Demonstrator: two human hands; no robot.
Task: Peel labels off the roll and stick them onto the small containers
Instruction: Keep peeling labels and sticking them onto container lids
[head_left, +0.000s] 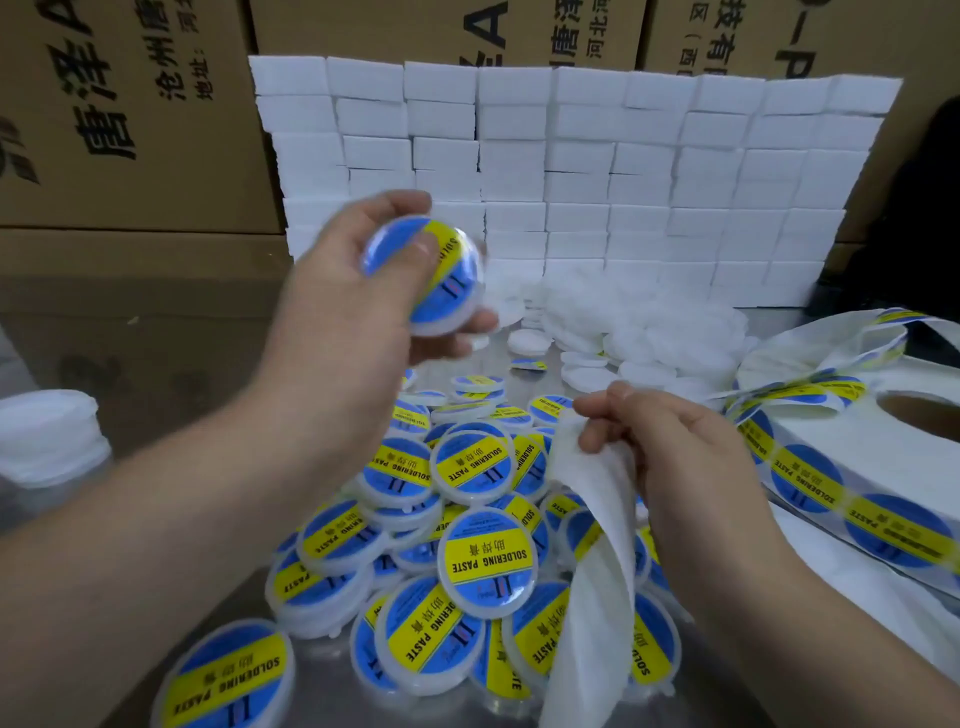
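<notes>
Step in hand, likely smoothing: left hand (353, 291) grips a labelled container (449, 257) above the pile (483, 561) at mid tabletop (156, 353); right hand (675, 457) pinches the backing strip (597, 561) (roll (831, 426) at the right edge). Next calls for dropping it, peeling afresh.

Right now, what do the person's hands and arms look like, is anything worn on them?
Both are bare. The left hand and right hand have no gloves, and no rings, watch or bracelet show. Neither arm shows a sleeve anywhere in the picture.
</notes>
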